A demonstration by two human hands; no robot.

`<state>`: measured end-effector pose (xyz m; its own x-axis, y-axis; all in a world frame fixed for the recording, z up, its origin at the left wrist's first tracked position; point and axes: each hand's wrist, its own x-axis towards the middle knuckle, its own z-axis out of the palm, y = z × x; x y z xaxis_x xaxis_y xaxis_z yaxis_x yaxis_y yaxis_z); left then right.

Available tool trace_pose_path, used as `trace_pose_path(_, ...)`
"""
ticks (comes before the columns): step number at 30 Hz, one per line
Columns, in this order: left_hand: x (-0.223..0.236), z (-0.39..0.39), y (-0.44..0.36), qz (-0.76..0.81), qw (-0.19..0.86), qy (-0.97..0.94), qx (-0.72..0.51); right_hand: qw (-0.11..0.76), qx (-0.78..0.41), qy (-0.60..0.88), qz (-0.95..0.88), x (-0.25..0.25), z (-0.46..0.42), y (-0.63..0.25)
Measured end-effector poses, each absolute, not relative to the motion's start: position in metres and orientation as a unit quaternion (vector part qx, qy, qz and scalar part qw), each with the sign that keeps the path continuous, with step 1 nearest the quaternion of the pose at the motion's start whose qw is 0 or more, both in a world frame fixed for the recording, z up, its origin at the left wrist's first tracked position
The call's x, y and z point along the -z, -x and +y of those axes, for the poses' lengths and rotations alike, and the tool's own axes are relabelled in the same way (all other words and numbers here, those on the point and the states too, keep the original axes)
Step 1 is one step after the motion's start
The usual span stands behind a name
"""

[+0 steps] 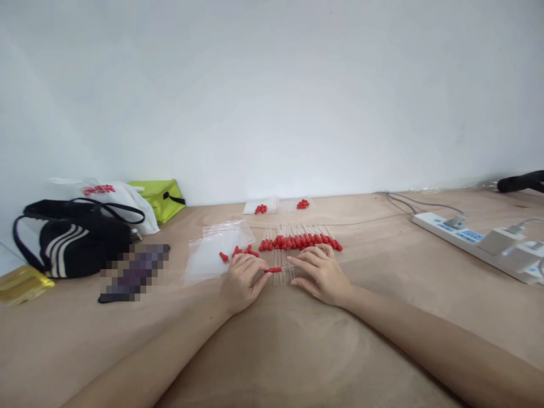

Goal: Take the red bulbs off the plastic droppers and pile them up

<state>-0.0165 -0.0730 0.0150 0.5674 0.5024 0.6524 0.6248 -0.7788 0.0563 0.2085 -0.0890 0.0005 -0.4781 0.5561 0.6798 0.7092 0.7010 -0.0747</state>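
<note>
My left hand point(241, 280) rests on the wooden table point(272, 351) and pinches the red cap end of a thin clear tube point(278, 270). My right hand point(321, 273) holds the other end of that tube with its fingertips, the remaining fingers stretched out. Just beyond both hands lies a row of several clear tubes with red caps point(300, 242). A few loose red caps point(238, 252) lie by my left hand, next to clear zip bags point(212, 249).
More bags with red caps point(280, 205) lie near the wall. At the left stand a black striped bag point(74, 238), a white plastic bag point(114, 198), a green pouch point(159, 198) and a yellow object point(23, 283). A white power strip point(480, 243) lies at the right.
</note>
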Motion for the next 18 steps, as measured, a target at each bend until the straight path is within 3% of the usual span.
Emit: trace_pose_path(18, -0.018, -0.072, 0.007, -0.274, 0.054, 0.908, 0.313, 0.338, 0.113, 0.338, -0.871, -0.002, -0.084, -0.202)
